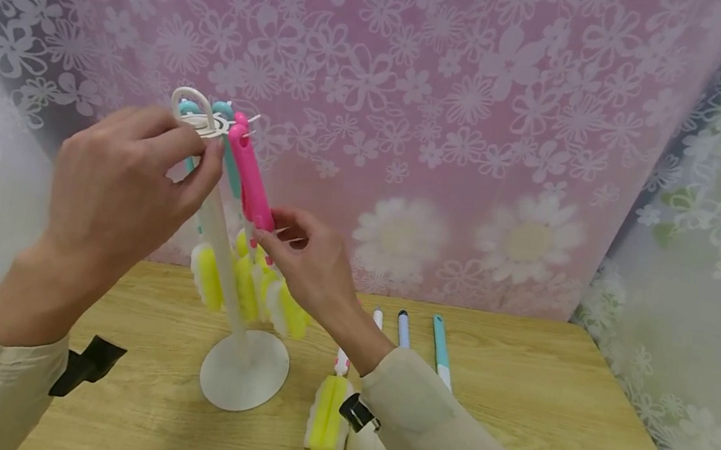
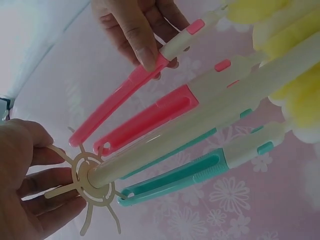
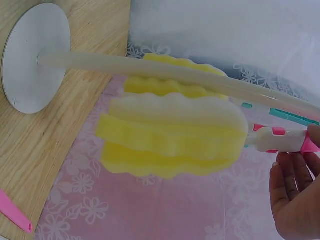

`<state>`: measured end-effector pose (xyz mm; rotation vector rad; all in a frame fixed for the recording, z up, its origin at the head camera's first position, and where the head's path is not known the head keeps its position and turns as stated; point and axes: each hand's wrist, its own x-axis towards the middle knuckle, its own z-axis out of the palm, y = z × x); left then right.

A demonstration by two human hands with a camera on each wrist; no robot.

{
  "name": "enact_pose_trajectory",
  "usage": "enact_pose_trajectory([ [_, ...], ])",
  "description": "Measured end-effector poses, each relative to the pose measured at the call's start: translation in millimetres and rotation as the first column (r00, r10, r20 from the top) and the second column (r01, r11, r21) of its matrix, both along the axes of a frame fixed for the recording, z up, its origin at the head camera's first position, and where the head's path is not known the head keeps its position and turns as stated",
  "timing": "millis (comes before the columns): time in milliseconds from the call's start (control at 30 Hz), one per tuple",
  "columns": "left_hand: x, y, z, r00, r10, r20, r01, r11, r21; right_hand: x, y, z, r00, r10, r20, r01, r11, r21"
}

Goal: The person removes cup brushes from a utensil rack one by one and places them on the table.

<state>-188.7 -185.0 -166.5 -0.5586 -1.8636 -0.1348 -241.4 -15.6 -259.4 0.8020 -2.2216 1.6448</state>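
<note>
A white stand with a round base (image 1: 220, 380), an upright pole (image 2: 160, 142) and a hook ring (image 2: 95, 195) on top stands on the table. My left hand (image 1: 125, 185) grips the ring at its prongs. With thumb and fingers, my right hand (image 1: 317, 268) pinches a sponge brush by its pink handle (image 1: 251, 178). That handle's end is up at a prong; in the left wrist view I cannot tell whether its hole is fully on. The brush's yellow and white sponge head (image 3: 175, 135) points down beside the pole. Another pink brush (image 2: 150, 117) and teal brushes (image 2: 175, 177) hang from the ring.
On the wooden table (image 1: 514, 401), right of the stand, lie a yellow sponge brush (image 1: 329, 416), a brush with a white head (image 1: 367, 447), a blue handle (image 1: 404, 328) and a teal handle (image 1: 440, 344). A flowered pink curtain (image 1: 453, 131) hangs behind.
</note>
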Motion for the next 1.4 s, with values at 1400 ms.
enact_pose_trajectory([
  [1400, -10.8, 6.7, -10.2, 0.995, -0.037, -0.097, 0.049, 0.990, 0.129, -28.6, 304.4, -81.9, 0.806, -0.531, 0.262, 0.402, 0.815, 0.416],
])
